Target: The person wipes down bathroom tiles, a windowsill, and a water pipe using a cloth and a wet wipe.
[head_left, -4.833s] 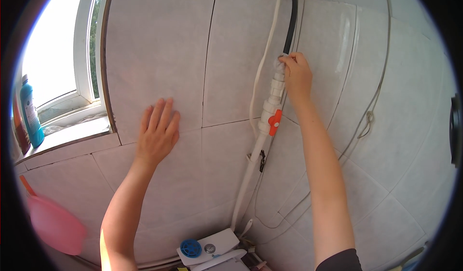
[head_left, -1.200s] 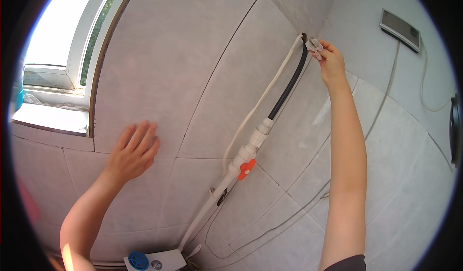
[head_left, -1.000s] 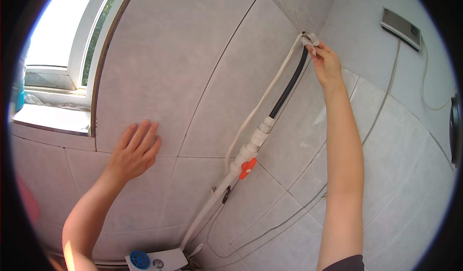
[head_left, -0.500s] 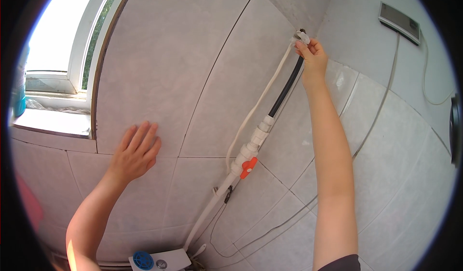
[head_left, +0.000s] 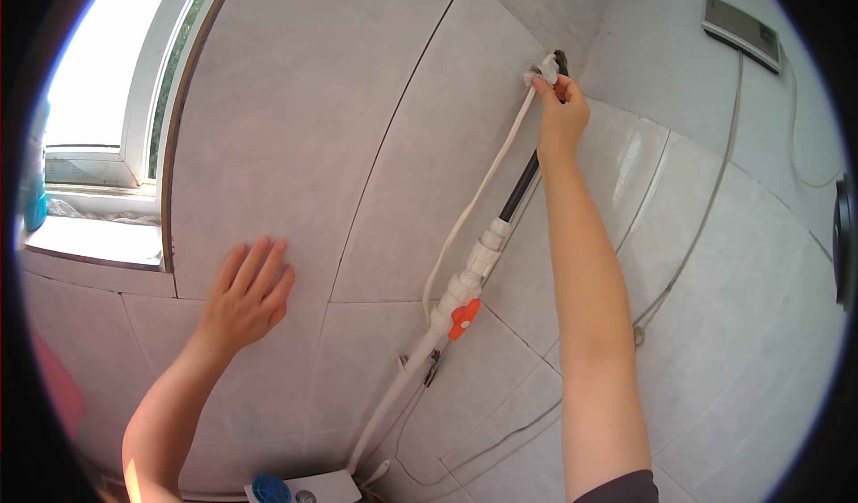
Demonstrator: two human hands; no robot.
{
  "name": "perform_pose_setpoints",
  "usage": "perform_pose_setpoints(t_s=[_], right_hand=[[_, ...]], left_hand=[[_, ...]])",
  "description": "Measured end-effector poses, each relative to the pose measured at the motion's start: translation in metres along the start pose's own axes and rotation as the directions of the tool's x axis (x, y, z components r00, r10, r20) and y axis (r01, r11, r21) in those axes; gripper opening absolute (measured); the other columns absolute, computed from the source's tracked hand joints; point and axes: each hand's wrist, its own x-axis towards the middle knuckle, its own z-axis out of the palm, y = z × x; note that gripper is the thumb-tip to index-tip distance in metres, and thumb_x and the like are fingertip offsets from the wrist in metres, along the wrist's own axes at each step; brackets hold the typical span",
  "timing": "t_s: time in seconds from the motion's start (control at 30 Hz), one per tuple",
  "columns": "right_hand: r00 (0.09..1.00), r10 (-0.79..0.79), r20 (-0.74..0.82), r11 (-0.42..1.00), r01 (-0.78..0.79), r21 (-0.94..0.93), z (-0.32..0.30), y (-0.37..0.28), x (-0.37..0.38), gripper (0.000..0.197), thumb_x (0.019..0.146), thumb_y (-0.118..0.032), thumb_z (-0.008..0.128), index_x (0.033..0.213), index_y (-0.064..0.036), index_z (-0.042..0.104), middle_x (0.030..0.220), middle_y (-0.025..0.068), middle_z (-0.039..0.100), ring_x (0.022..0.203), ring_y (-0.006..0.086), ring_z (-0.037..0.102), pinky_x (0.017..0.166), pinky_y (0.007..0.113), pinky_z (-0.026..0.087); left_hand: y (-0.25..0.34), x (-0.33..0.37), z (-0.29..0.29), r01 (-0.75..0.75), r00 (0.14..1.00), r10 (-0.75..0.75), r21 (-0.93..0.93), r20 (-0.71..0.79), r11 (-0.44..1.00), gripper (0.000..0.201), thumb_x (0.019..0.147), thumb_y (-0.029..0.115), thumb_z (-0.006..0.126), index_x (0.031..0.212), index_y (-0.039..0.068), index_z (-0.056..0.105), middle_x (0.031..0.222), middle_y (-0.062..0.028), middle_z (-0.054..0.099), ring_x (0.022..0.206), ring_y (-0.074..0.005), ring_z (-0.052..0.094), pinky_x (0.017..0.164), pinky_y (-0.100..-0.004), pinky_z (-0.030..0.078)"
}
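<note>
High in the corner, my right hand (head_left: 563, 114) is closed, its thumb and fingertips pinching a crumpled white scrap (head_left: 547, 71). Whether that is tissue or thin plastic I cannot tell. It lies against the top of a thin white cable (head_left: 483, 185), where the cable comes out of the wall. A black pipe (head_left: 519, 185) runs beside the cable, its upper part hidden behind my hand. Lower down, the pipe joins a white plastic valve (head_left: 463, 287) with an orange handle (head_left: 464, 320). My left hand (head_left: 246, 295) rests flat on the tiled wall (head_left: 268, 145), fingers apart, holding nothing.
A window (head_left: 98, 92) with a bottle (head_left: 36, 177) on its sill is at the left. Below the valve, a white pipe (head_left: 380, 418) leads down to a white box (head_left: 326, 487) with a blue round part. Loose grey cables (head_left: 693, 253) and a grey panel (head_left: 740, 31) are at the right.
My right hand has moved slightly left with the white scrap, from the black pipe's side to the top of the white cable. My left hand stays flat on the wall.
</note>
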Motion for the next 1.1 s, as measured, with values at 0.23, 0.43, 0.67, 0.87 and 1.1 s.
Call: perform_pose_setpoints(t_s=[0.23, 0.43, 0.67, 0.87, 1.1], right_hand=[[0.992, 0.118, -0.054, 0.986, -0.11, 0.124, 0.009, 0.019, 0.038, 0.023, 0.073, -0.02, 0.08, 0.087, -0.0041, 0.069, 0.08, -0.0002, 0.064, 0.077, 0.0124, 0.055, 0.072, 0.027, 0.043], [0.962, 0.27, -0.042, 0.936, -0.252, 0.248, 0.014, 0.034, 0.071, 0.022, 0.072, -0.016, 0.081, 0.085, -0.002, 0.07, 0.083, 0.003, 0.065, 0.08, 0.0131, 0.055, 0.074, 0.028, 0.042], [0.915, 0.379, -0.139, 0.92, -0.358, 0.159, 0.018, 0.032, 0.079, 0.018, 0.073, -0.013, 0.08, 0.083, -0.0008, 0.071, 0.081, 0.004, 0.065, 0.078, 0.014, 0.056, 0.075, 0.027, 0.042], [0.99, 0.113, -0.088, 0.992, -0.108, 0.058, 0.009, 0.042, 0.066, 0.022, 0.075, -0.021, 0.077, 0.088, -0.0043, 0.073, 0.086, 0.0048, 0.07, 0.082, 0.0157, 0.062, 0.078, 0.031, 0.044], [0.994, 0.067, -0.086, 0.991, -0.077, -0.113, 0.009, 0.013, 0.025, 0.017, 0.079, -0.011, 0.074, 0.091, 0.0002, 0.071, 0.081, 0.003, 0.068, 0.078, 0.0109, 0.059, 0.074, 0.025, 0.043]], left_hand=[[0.0, -0.001, 0.002, 0.002, 1.0, -0.002, 0.016, -0.001, 1.0, 0.027, 0.083, 0.021, 0.054, 0.109, 0.011, 0.056, 0.137, -0.0124, 0.05, 0.128, -0.03, 0.045, 0.104, -0.0468, 0.038], [0.001, -0.002, 0.003, 0.005, 1.0, -0.005, 0.027, -0.012, 1.0, 0.028, 0.081, 0.02, 0.055, 0.108, 0.011, 0.057, 0.137, -0.0123, 0.05, 0.128, -0.0297, 0.046, 0.104, -0.0473, 0.038], [0.001, -0.004, 0.001, 0.005, 1.0, -0.004, 0.031, -0.01, 0.999, 0.028, 0.081, 0.021, 0.055, 0.108, 0.012, 0.057, 0.137, -0.0121, 0.05, 0.129, -0.0298, 0.045, 0.105, -0.0478, 0.037], [0.002, 0.001, 0.0, -0.006, 1.0, 0.006, 0.047, 0.004, 0.999, 0.029, 0.083, 0.023, 0.054, 0.11, 0.013, 0.055, 0.137, -0.0123, 0.05, 0.129, -0.0302, 0.045, 0.106, -0.0483, 0.036], [0.003, -0.004, 0.004, -0.007, 1.0, 0.006, 0.05, 0.022, 0.999, 0.028, 0.085, 0.023, 0.052, 0.111, 0.012, 0.054, 0.138, -0.0133, 0.049, 0.131, -0.0312, 0.043, 0.106, -0.0494, 0.035]])
